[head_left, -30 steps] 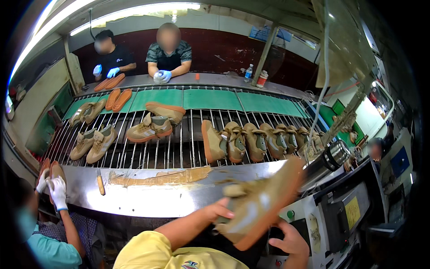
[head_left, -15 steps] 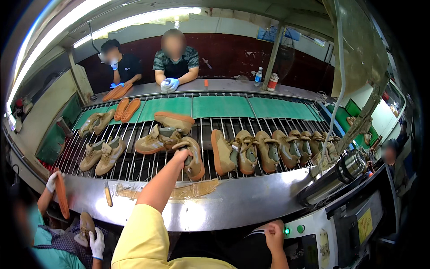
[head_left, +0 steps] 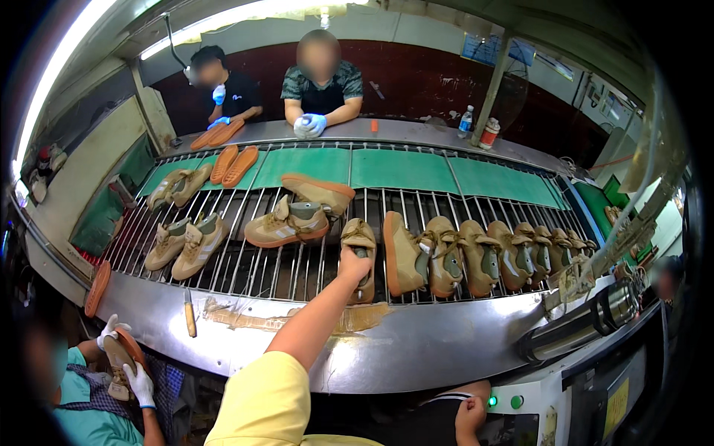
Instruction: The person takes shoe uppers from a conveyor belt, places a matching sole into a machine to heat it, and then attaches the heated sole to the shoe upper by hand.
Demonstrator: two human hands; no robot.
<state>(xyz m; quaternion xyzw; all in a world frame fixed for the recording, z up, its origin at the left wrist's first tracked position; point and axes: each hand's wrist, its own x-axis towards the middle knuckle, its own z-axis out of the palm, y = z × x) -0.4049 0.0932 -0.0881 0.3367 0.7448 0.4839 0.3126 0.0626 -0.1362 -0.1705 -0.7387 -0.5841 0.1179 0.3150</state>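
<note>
My left hand [head_left: 355, 264] is closed on the opening of a tan lace-up sneaker [head_left: 359, 236], which stands toe-away on the metal rack. To its left, another tan sneaker [head_left: 288, 225] rests with its orange-brown sole down. Behind them a sneaker [head_left: 320, 193] lies tipped, its sole facing away. A row of tan sneakers begins just right of my hand with one tilted sneaker [head_left: 404, 256] showing its sole edge. My right hand [head_left: 468, 418] is low at the right with fingers curled in, next to a control panel [head_left: 524, 401]; nothing shows in it.
The rod rack carries green mats [head_left: 401, 176] and loose soles [head_left: 239, 165]. A knife [head_left: 190, 314] lies on the metal ledge [head_left: 431, 342]; a steel flask [head_left: 580, 327] leans right. Two people sit opposite. At lower left, a gloved co-worker holds a shoe [head_left: 119, 364] and sole.
My left hand has straightened the sneaker, so it stands toe-away beside the row. The view has shifted left. The co-worker at lower left has brought a sole against the shoe.
</note>
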